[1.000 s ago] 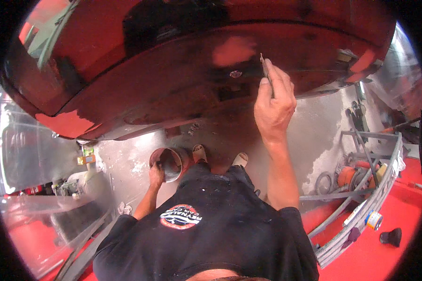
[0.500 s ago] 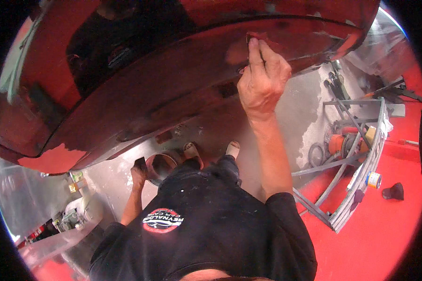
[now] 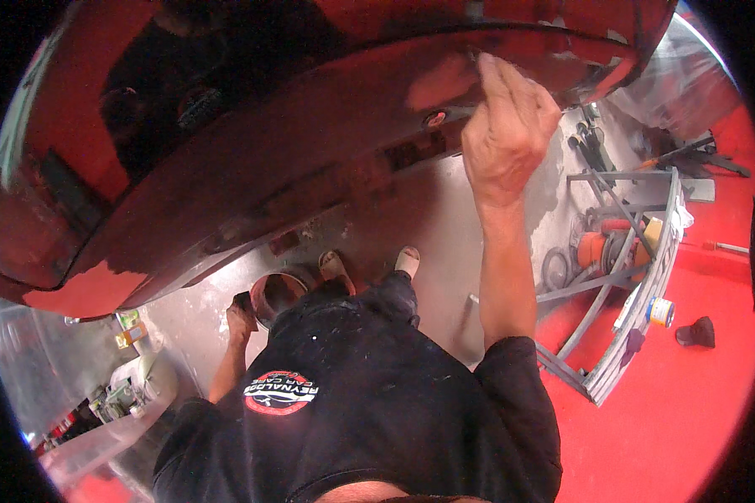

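Observation:
The dark red car bumper [image 3: 310, 159] spans the upper part of the head view, with dull patches and pale, scuffed spots. Against its right side my right hand [image 3: 512, 130] presses with bunched fingers. Under the fingertips shows the dark edge of a thin sheet [image 3: 477, 59], probably sandpaper; most of it is hidden. A round fitting [image 3: 435, 119] lies in the bumper to the left of that hand. Low down on the left, my left hand [image 3: 241, 322] is closed around a small dark block [image 3: 242, 298], beside a round bucket [image 3: 257, 303].
A grey metal frame [image 3: 664, 251] stands on the right, with an orange machine [image 3: 591, 249] behind it. Near it are a tin [image 3: 660, 312] and a dark lump [image 3: 696, 332] on the red floor. Machinery [image 3: 138, 387] stands at lower left. My feet [image 3: 408, 261] are below the bumper.
My right hand has slid right along the bumper, uncovering the round fitting. The whole view has shifted slightly; my left hand stays by the bucket with the block.

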`<state>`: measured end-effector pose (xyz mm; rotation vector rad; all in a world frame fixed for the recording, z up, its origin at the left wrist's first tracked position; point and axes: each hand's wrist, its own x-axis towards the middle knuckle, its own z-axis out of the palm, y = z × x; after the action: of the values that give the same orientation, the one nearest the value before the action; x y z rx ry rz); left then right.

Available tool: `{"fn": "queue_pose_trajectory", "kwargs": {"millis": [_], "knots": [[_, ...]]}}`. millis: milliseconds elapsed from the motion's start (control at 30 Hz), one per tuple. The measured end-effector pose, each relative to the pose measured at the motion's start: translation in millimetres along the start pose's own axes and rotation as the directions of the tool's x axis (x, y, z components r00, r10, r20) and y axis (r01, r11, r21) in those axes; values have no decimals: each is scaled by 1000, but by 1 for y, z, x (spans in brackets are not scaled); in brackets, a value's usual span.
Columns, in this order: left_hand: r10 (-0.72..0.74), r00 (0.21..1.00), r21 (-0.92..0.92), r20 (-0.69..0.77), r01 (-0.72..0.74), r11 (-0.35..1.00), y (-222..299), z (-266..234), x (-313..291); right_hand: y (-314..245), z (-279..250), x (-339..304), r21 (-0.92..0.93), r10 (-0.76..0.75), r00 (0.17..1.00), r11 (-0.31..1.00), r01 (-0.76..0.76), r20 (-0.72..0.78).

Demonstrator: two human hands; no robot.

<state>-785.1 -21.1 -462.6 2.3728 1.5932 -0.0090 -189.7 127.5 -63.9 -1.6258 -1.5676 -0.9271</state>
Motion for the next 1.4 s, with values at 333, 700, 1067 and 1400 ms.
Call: {"fn": "queue_pose_trajectory", "kwargs": {"millis": [333,700,1067,1400], "knots": [[-104,989,-147,109,119,982,-2,2,17,-10,-3,-28,9,21,1000,1000,-21,12],[-74,996,-70,-43,71,995,6,-13,28,-29,25,-53,62,78,995,995,-74,-58],[-233,972,-346,-19,213,914,3,-29,15,0,10,-33,2,136,991,991,-136,-14],[-214,969,-328,126,244,912,8,-11,34,-55,15,-56,54,104,995,993,-103,-11]]}}
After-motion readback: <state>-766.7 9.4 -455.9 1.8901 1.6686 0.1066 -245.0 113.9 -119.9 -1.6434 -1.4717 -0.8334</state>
